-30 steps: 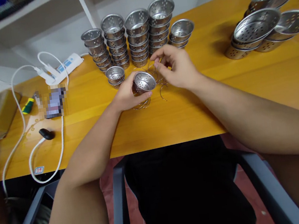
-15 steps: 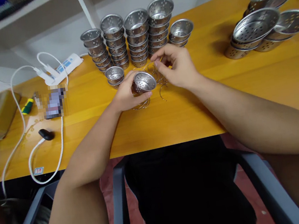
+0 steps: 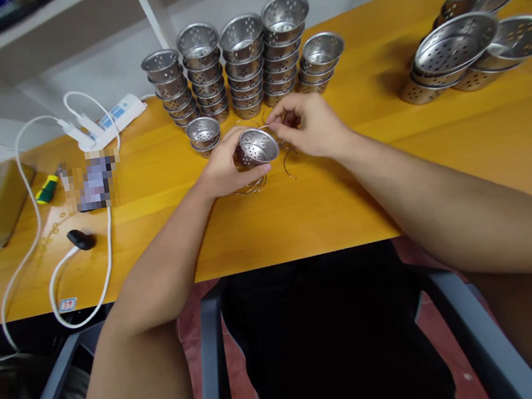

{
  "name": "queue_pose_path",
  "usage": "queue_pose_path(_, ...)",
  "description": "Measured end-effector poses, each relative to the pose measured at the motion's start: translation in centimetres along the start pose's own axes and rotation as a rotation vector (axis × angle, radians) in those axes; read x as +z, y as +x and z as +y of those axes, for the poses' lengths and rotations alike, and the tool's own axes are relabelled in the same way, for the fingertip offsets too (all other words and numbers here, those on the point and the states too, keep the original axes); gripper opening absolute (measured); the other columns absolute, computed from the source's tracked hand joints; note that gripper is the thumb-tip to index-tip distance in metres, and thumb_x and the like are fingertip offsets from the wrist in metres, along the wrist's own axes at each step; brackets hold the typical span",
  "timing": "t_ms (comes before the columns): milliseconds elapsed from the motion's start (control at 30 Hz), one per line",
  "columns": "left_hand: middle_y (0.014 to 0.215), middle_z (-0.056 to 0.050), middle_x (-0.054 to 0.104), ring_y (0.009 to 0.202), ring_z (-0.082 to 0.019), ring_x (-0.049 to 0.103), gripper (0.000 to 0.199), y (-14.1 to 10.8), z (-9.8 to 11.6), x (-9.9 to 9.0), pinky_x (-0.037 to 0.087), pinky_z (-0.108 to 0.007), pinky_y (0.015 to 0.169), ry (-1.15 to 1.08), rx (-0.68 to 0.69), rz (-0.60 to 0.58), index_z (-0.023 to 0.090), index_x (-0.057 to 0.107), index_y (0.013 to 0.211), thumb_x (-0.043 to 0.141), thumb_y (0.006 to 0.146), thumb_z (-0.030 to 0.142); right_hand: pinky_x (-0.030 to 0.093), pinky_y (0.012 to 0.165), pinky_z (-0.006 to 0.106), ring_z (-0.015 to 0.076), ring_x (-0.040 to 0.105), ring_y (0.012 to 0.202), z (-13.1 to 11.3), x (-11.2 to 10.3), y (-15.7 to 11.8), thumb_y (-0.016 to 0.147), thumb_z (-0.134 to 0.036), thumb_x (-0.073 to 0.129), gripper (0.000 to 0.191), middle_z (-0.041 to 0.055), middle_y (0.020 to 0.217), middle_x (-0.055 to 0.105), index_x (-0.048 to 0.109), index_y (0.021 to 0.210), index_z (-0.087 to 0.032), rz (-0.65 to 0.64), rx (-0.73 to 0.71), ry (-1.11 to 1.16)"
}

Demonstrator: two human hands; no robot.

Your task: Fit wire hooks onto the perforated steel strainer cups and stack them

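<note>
My left hand (image 3: 224, 167) is wrapped round a small perforated metal cup (image 3: 259, 147), which tilts with its opening toward me. Beside the cup's right rim, my right hand (image 3: 307, 122) pinches a thin metal wire (image 3: 265, 126); its far end lies close to the rim, and contact cannot be made out. Several curved wires lie on the table under and around both hands, one loose wire (image 3: 289, 166) just below the right fingers. Left of the held cup stands a short stack of similar cups (image 3: 203, 132).
Tall stacks of perforated cups (image 3: 243, 64) line the back of the table (image 3: 327, 211). Larger perforated metal containers (image 3: 455, 50) stand at the right. At the left are a power strip (image 3: 114, 122), a blurred phone (image 3: 96, 182), white cables and a black mouse-like object (image 3: 81, 239).
My right hand has moved down and slightly left, bringing the pinched wire to the cup's rim. The left hand and cup stay nearly still.
</note>
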State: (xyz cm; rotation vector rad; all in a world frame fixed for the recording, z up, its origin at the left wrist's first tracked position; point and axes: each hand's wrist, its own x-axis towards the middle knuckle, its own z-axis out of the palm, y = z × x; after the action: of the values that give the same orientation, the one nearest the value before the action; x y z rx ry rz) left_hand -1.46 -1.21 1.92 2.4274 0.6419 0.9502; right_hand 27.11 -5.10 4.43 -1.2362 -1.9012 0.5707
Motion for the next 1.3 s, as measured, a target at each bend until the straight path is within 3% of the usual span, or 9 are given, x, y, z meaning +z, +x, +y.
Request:
queue_pose_path(433,0.154,-0.019,0.084,0.146,-0.043,0.084,0.094,-0.1,0.5,0.0,0.067,-0.064,0.136,-0.017,-0.017,-0.050,0.024,0.079,0.152,0.106,0.092,0.091,0.069,0.105,0.061,0.0371,0.078,0.107,0.1,0.1,-0.2,0.121,-0.066,0.076,0.040,0.0163,0.119,0.086,0.089,0.123,-0.028,-0.012,-0.026,-0.049)
queue_pose_path(767,0.150,-0.018,0.086,0.142,-0.041,0.085,0.091,0.0,1.0,0.0,0.070,-0.062,0.132,-0.055,-0.042,-0.083,0.024,0.081,0.149,0.111,0.088,0.084,0.068,0.104,0.055,0.0353,0.076,0.108,0.4,0.1,-0.3,0.120,-0.077,0.077,0.050,0.0148,0.115,0.083,0.088,0.120,-0.028,-0.086,-0.035,-0.053)
queue_pose_path(1067,0.158,-0.019,0.084,0.151,-0.044,0.082,0.096,0.0,0.6,0.0,0.066,-0.065,0.139,-0.016,-0.014,-0.046,0.025,0.079,0.155,0.108,0.090,0.089,0.071,0.107,0.065,0.0395,0.077,0.108,1.1,0.2,0.0,0.122,-0.074,0.072,0.047,0.0161,0.116,0.085,0.088,0.129,-0.030,-0.002,0.000,-0.100)
queue_pose_path(1300,0.161,-0.020,0.084,0.157,-0.045,0.080,0.097,0.1,0.3,0.0,0.063,-0.066,0.145,0.019,0.014,0.006,0.026,0.079,0.157,0.105,0.092,0.092,0.071,0.116,0.066,0.0445,0.082,0.124,1.8,-0.2,0.4,0.124,-0.069,0.072,0.043,0.0205,0.124,0.086,0.084,0.124,-0.027,0.062,0.021,-0.087)
